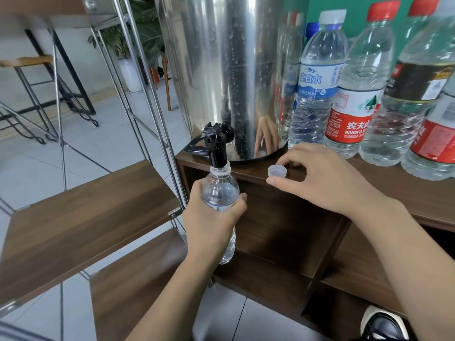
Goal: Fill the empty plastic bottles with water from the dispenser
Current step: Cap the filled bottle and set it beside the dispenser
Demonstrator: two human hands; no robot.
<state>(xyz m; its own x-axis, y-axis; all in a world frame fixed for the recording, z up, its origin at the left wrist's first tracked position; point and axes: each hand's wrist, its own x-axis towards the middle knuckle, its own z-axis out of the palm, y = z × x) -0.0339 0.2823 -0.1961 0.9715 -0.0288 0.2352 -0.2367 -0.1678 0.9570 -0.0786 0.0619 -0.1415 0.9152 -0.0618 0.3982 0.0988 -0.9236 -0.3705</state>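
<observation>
Open bottle (219,190) held with its mouth at the black tap (214,141) of the steel dispenser (221,70).
Left hand (211,217) grips the bottle body; right hand (327,178) pinches one white cap (277,171) on the worktop (307,212) beside the dispenser. Five capped bottles right of the dispenser; labels read "凉白水" (317,82) and "NONGFU" (352,119).

A dark brown wooden cabinet top (307,177) carries the tall polished steel water dispenser (236,70) at its left corner. Just right stands a row of clear plastic bottles (349,99), capped white and red. Near the front edge lies a small translucent white bottle cap (277,171).
</observation>
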